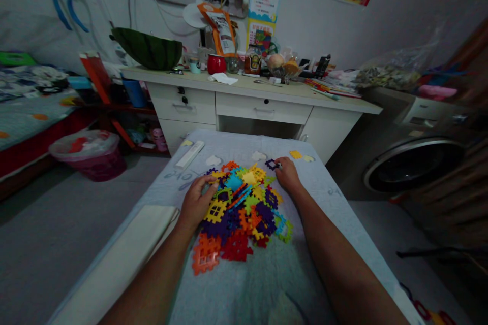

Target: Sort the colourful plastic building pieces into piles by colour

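Note:
A heap of colourful plastic interlocking tiles (244,208) lies on a grey cloth-covered surface (247,284) in front of me. My left hand (196,200) rests on the heap's left edge, fingers curled over a yellow tile (215,210). My right hand (286,175) sits at the heap's far right, fingers pinched on a small purple tile (271,164). Orange (206,254) and red tiles (236,247) lie at the near edge of the heap.
A white flat box (189,154) and a few loose pieces lie at the cloth's far end. A cream desk (251,96) with half a watermelon (148,50) and clutter stands behind. A washing machine (415,157) is right, a pink bin (89,154) left.

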`<state>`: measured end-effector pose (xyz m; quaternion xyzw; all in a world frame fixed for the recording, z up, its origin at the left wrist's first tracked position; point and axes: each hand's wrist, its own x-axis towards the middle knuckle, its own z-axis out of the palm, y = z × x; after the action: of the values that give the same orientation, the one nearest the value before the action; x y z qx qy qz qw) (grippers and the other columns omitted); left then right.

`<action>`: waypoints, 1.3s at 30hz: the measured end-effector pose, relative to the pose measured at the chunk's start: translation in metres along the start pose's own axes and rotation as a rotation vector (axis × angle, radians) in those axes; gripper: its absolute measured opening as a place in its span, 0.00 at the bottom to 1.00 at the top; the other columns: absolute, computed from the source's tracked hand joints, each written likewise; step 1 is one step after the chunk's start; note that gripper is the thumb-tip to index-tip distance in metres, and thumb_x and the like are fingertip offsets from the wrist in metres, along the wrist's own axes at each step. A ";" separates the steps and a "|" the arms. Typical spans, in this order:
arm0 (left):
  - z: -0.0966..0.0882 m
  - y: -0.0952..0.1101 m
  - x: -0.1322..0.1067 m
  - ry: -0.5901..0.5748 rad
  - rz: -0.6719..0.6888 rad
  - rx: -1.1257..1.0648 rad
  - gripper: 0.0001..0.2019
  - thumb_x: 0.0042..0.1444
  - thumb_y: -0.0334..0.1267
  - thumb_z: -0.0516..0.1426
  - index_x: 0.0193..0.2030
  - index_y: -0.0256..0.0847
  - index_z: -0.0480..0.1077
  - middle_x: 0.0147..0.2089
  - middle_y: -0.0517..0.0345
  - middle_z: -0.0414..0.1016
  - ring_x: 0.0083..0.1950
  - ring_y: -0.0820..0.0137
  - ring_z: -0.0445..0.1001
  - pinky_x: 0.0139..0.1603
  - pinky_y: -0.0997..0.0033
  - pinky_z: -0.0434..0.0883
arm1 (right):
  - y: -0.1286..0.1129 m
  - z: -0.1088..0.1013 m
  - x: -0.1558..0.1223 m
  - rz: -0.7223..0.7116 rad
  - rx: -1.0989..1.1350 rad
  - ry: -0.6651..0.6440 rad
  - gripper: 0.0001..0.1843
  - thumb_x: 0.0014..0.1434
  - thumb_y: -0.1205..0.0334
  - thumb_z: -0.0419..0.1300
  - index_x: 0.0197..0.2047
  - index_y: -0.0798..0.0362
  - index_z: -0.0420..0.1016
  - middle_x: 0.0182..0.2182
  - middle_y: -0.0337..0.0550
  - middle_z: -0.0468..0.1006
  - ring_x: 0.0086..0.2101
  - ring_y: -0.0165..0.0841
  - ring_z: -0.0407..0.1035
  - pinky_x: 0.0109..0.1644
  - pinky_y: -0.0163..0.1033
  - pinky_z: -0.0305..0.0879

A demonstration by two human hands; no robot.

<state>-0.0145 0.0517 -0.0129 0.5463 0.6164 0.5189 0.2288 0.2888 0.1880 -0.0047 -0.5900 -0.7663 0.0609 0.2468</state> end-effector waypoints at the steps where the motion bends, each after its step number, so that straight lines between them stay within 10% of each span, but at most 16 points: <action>1: 0.000 0.000 0.000 0.000 0.000 0.001 0.16 0.55 0.51 0.56 0.44 0.44 0.73 0.50 0.53 0.75 0.54 0.60 0.72 0.61 0.58 0.64 | 0.000 0.001 0.000 0.011 -0.022 -0.010 0.20 0.55 0.70 0.55 0.51 0.54 0.72 0.52 0.50 0.73 0.53 0.39 0.65 0.60 0.42 0.57; 7: 0.000 0.000 0.000 0.000 0.018 -0.001 0.16 0.54 0.51 0.56 0.44 0.43 0.73 0.50 0.53 0.75 0.54 0.60 0.72 0.61 0.58 0.63 | -0.005 0.009 0.008 0.102 -0.091 -0.032 0.27 0.55 0.58 0.61 0.57 0.57 0.69 0.50 0.55 0.74 0.51 0.43 0.66 0.56 0.43 0.59; 23: 0.000 0.001 -0.001 0.003 0.015 0.000 0.16 0.54 0.50 0.56 0.44 0.43 0.73 0.49 0.54 0.75 0.54 0.60 0.72 0.61 0.59 0.64 | -0.029 0.036 0.071 0.186 0.097 0.030 0.10 0.56 0.63 0.62 0.41 0.56 0.76 0.43 0.51 0.77 0.45 0.37 0.70 0.51 0.38 0.62; 33: 0.001 0.000 0.000 -0.012 0.016 -0.012 0.16 0.55 0.50 0.56 0.44 0.42 0.73 0.49 0.53 0.75 0.53 0.60 0.72 0.60 0.59 0.63 | -0.045 0.014 0.032 -0.232 0.385 -0.294 0.20 0.50 0.75 0.57 0.44 0.51 0.78 0.46 0.41 0.78 0.48 0.34 0.70 0.55 0.40 0.64; 39: 0.001 -0.001 0.000 0.001 0.010 -0.006 0.16 0.55 0.50 0.56 0.44 0.43 0.73 0.49 0.53 0.76 0.52 0.61 0.72 0.59 0.59 0.65 | -0.044 0.003 0.023 -0.249 0.407 -0.138 0.13 0.49 0.73 0.57 0.35 0.52 0.80 0.37 0.43 0.78 0.40 0.33 0.71 0.48 0.38 0.66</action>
<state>-0.0143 0.0518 -0.0142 0.5484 0.6121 0.5221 0.2279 0.2449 0.1971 0.0163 -0.4235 -0.8202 0.2230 0.3132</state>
